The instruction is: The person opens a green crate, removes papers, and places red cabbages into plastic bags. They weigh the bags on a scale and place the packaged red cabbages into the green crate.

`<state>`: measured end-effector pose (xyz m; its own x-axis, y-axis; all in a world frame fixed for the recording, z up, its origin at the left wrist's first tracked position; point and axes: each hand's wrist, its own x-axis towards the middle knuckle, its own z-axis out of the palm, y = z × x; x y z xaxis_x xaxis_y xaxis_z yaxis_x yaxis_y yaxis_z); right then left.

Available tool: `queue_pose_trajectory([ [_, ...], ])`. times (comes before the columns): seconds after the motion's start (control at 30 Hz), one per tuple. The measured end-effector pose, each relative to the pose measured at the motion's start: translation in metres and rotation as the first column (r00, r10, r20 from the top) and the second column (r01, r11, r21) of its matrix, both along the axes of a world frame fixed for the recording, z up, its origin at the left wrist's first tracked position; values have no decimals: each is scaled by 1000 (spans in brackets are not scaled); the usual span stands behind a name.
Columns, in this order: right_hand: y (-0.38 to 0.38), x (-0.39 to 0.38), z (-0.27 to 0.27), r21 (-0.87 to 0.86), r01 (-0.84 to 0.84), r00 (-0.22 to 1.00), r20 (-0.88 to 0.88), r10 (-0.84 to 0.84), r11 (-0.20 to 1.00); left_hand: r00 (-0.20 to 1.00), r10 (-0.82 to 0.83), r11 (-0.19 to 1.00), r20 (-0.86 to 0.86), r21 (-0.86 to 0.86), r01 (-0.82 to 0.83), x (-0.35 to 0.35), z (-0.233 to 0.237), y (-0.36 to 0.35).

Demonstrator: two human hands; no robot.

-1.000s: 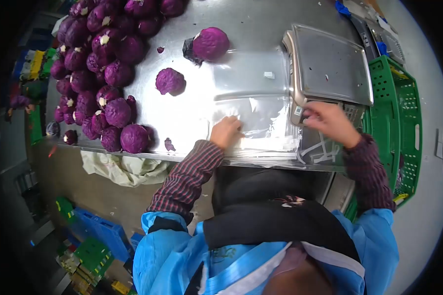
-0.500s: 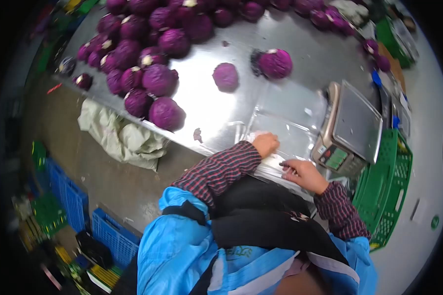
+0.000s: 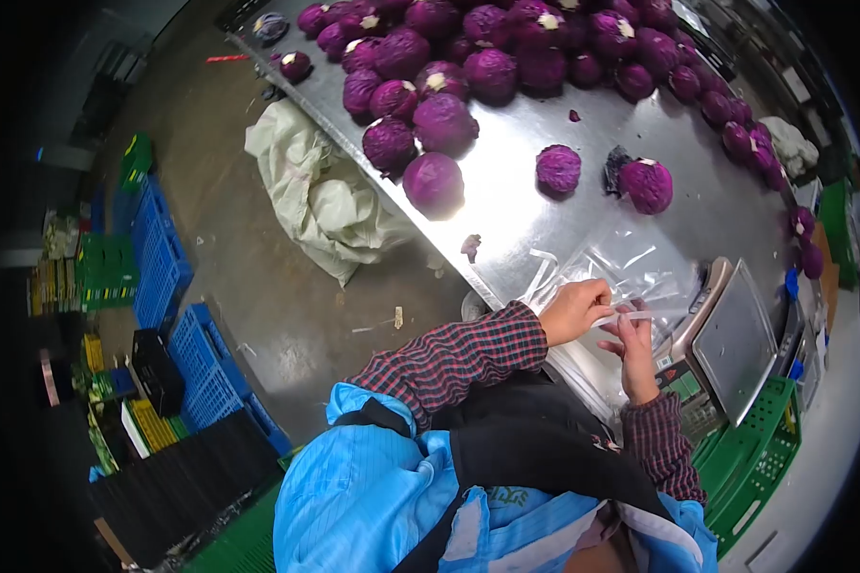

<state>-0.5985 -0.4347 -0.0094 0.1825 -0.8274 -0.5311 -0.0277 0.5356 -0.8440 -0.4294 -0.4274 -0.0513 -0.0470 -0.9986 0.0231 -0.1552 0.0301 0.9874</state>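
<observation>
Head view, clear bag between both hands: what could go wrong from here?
1. The clear plastic bag is thin film pinched between the left hand and the right hand. Pulling it apart could tear it.
2. One red cabbage sits close to the edge of the steel table. A nudge might roll it off.

Blue jacket, black apron, red-checked plaid sleeves.
</observation>
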Motion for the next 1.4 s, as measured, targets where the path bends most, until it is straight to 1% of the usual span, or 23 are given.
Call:
queue_pose_trajectory([
  [0.07,-11,15,-4,-92,-4,1000,-1,4,996,990,64,997,-124,60,-57,2,-6,5],
  [0.13,-19,21,-12,-172,-254,967,-50,249,952,908,192,964,-372,247,-102,5,-14,11],
  [0.17,-21,27,-9,-230,-284,959,-64,277,931,815,261,946,-518,307,-108,10,-12,12],
  [0.27,-35,29,-5,-260,-389,921,-80,381,884,693,275,905,-667,423,48,41,12,20],
  [0.33,-42,29,-7,-293,-324,944,-33,329,900,675,285,916,-680,401,18,49,7,20],
  [0.4,-65,-3,-32,-123,-337,938,-133,321,933,600,477,877,-642,395,-275,66,-6,18],
  [0.47,-93,-51,-61,115,-686,612,-444,655,719,797,450,878,-402,363,-313,85,-29,22],
  [0.5,-124,-93,-98,-28,-924,363,-382,850,382,786,472,854,-399,429,-295,79,-36,23],
  [0.53,-139,-63,-54,273,-931,66,-526,848,242,771,477,855,-421,427,-295,66,-71,24],
  [0.57,-160,-27,-12,287,-924,81,-497,864,252,932,361,932,-20,43,-360,71,-75,28],
  [0.6,-174,5,20,317,-910,101,-457,884,268,936,350,936,44,19,-351,69,-74,30],
  [0.67,-195,82,61,-134,-871,486,-376,789,473,925,377,915,-49,172,-364,75,-27,29],
  [0.73,-216,176,49,-396,-834,550,-548,630,384,927,374,927,2,31,-374,87,-24,24],
  [0.77,-216,229,42,-578,-805,564,-678,472,132,931,361,930,56,-88,-356,90,-26,27],
  [0.8,-204,283,45,-659,-752,574,-666,476,-16,940,337,940,50,-67,-334,97,-26,30],
  [0.83,-192,333,27,-697,-714,592,-648,479,-61,952,297,947,79,-153,-283,106,-26,31],
  [0.87,-181,379,7,-679,-722,588,-703,400,-132,965,241,947,103,-240,-211,113,-26,33],
  [1.03,-120,474,-69,-301,-950,284,-944,165,-85,930,314,934,192,-236,-267,131,-48,53],
  [1.07,-111,484,-98,-371,-926,371,-929,18,-67,920,359,913,154,-264,-312,137,-38,52],
  [1.13,-96,478,-98,-381,-924,383,-922,-59,-40,937,341,934,75,-143,-329,141,-40,51],
  [1.27,-104,470,-84,-383,-923,385,-920,66,37,948,305,951,93,-73,-299,141,-61,52],
  [1.33,-112,470,-80,-378,-925,369,-912,178,-23,947,206,977,245,-108,-184,141,-69,56],
  [1.4,-120,462,-75,-418,-908,404,-895,189,-38,957,184,982,224,-89,-168,142,-63,48],
])
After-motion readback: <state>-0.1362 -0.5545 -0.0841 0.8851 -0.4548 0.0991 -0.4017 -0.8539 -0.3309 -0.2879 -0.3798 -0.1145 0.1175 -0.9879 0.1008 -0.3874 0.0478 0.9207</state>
